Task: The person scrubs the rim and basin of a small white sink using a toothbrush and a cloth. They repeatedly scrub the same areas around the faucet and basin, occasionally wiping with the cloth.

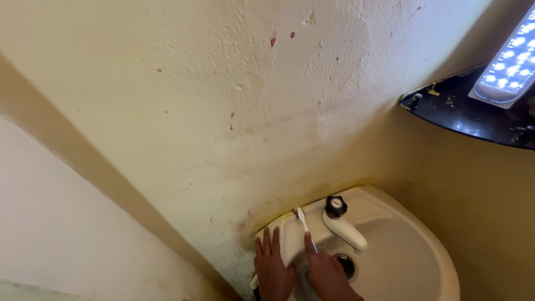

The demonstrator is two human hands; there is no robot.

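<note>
My right hand (326, 273) grips a white toothbrush (304, 222) whose head rests against the back rim of a white wash basin (412, 234), near the wall. My left hand (273, 266) lies flat with fingers apart on the basin's left rim, holding nothing. Just right of the brush stands a white tap (346, 228) with a black knob (336, 206). The basin's drain (346, 264) shows beside my right hand.
A stained cream wall (223, 111) rises behind the basin. At the upper right a black corner shelf (473, 114) carries a lit white lamp (510, 58). A tan band runs diagonally down the left wall.
</note>
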